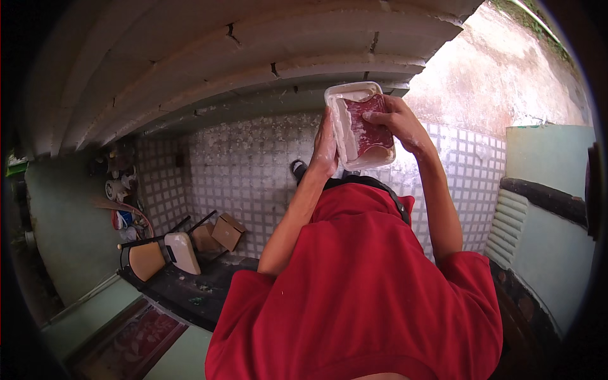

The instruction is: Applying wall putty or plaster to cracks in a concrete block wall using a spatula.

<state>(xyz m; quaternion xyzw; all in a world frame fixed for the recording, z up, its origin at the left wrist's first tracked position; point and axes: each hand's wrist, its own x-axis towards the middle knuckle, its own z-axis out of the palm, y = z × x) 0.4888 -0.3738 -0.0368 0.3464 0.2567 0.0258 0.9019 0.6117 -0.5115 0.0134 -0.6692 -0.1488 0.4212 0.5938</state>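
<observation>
White rectangular tray [354, 95], smeared with pale paste, raised near the ceiling ledge. Left hand [325, 149] is wrapped around the tray's left edge, supporting it. Right hand [398, 121] presses a red scraper [370, 126] flat into the paste inside the tray.

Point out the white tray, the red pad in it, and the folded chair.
white tray [342, 130], head view, on its left inner wall.
red pad [370, 130], head view, on its middle.
folded chair [182, 252], head view, on its pale seat.
</observation>
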